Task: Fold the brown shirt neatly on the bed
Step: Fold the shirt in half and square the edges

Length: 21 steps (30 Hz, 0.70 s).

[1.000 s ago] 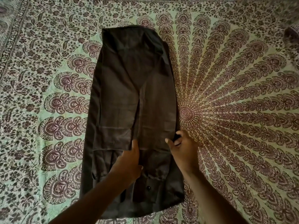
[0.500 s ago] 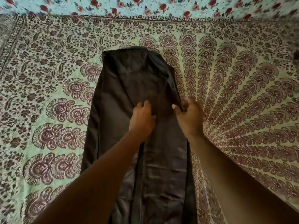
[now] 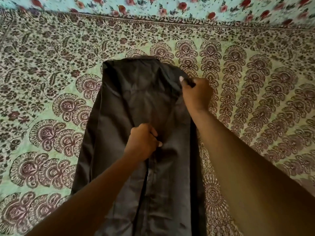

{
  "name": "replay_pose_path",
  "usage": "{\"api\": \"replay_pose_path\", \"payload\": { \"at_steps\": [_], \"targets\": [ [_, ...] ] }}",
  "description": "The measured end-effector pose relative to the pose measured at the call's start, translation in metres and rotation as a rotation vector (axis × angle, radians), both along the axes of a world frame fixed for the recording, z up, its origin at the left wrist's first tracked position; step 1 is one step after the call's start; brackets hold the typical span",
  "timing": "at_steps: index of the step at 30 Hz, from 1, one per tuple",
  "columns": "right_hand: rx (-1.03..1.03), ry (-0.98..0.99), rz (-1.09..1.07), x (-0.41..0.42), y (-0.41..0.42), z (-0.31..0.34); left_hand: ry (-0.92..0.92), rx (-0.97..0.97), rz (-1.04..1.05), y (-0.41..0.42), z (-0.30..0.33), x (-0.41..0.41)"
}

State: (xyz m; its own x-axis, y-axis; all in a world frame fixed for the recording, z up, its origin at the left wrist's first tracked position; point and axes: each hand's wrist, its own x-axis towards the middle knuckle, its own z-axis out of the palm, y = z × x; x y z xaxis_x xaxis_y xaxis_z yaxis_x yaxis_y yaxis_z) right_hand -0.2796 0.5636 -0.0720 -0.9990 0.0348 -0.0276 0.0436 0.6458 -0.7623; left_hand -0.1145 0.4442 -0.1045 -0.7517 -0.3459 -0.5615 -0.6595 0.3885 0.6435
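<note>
The brown shirt [image 3: 119, 126] lies lengthwise on the bed as a long narrow strip, both sides folded in toward the middle, its far end near the top of the patterned sheet. My left hand [image 3: 142, 142] sits on the shirt's middle with fingers curled, pinching the inner fold edge. My right hand [image 3: 196, 95] is at the shirt's far right edge, near the shoulder, with thumb and fingers pinching the cloth there. My forearms hide part of the shirt's lower half.
The bed is covered by a green and maroon mandala sheet [image 3: 255, 108]. Along the top runs a light blue cloth with red roses [image 3: 170, 5]. Bare sheet lies on both sides of the shirt.
Both hands have travelled up the shirt from its lower part toward the far end. The right hand now reaches the shoulder edge and the left hand's fingers have curled onto the fold.
</note>
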Motion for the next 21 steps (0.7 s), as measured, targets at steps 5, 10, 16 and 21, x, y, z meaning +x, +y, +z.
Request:
{"api": "replay_pose_path", "payload": {
  "at_steps": [5, 10, 16, 21],
  "targets": [
    [-0.315, -0.411, -0.087, -0.012, 0.0, -0.002, -0.088, -0.015, -0.142, -0.009, 0.002, -0.003],
    [-0.448, -0.484, -0.191, -0.023, 0.007, -0.012, -0.103, -0.056, -0.261, -0.011, 0.001, -0.005],
    [-0.568, -0.423, -0.154, -0.026, 0.014, -0.024, -0.146, -0.217, -0.297, -0.01, 0.024, -0.035],
    [-0.79, -0.361, -0.109, -0.013, 0.021, -0.024, 0.308, -0.183, -0.044, 0.008, 0.036, -0.117]
  ]
}}
